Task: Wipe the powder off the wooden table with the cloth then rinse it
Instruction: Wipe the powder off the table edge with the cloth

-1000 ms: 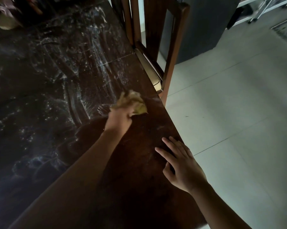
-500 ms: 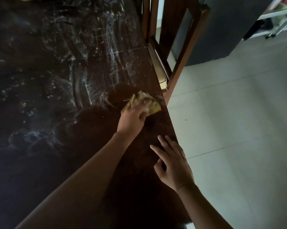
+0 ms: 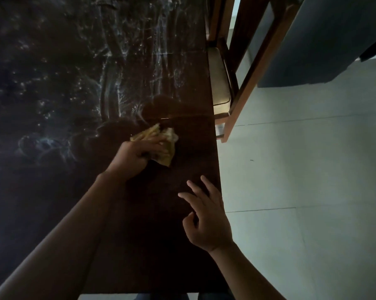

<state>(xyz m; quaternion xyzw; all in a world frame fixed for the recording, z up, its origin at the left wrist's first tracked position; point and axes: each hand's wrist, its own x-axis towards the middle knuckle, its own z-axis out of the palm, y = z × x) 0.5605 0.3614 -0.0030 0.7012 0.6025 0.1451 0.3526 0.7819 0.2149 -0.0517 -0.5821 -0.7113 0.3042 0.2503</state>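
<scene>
Because the powder [image 3: 122, 83] lies beyond and to the left of the left hand [image 3: 137, 154], we judge the coming stroke must push away from us and leftward across the bench [image 3: 139, 245]. That hand is nearer the powder by far. Its fingers are curled over the cloth [image 3: 163, 146], bunching it and pressing it to the wood just this side of the powder's near margin. The right hand [image 3: 206, 224] sits closer to us by the bench's right edge. Its fingers are spread and loose and it holds nothing; we cannot tell whether its palm bears weight.

The powder's streaks run mostly lengthwise, away from us, with looser swirls off to the left. It looks fine and white, smeared thin rather than heaped. The cloth is yellowish, soft and crumpled into irregular folds. The bench is dark, smooth wood, showing a brown sheen where no powder lies. A wooden chair [image 3: 220, 83] with a padded seat stands tucked against the right edge, beyond the cloth.
</scene>
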